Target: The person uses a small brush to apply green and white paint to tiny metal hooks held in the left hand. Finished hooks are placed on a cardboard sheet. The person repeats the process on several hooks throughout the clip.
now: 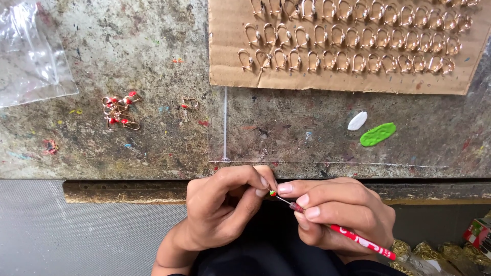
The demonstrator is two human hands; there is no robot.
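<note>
The left hand [222, 204] is pinching a tiny earring [272, 193] while the right hand [340, 214] is gripping a red pen [358, 239], its tip slanting up-left onto the piece.

A thin red tool [358, 238] lies slanted, its fine metal tip pointing up-left, touching a tiny earring piece [272, 193] with a red-and-green bead, below the table edge.

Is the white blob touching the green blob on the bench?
Apart. The head view shows bare bench between the white blob and the green blob.
</note>
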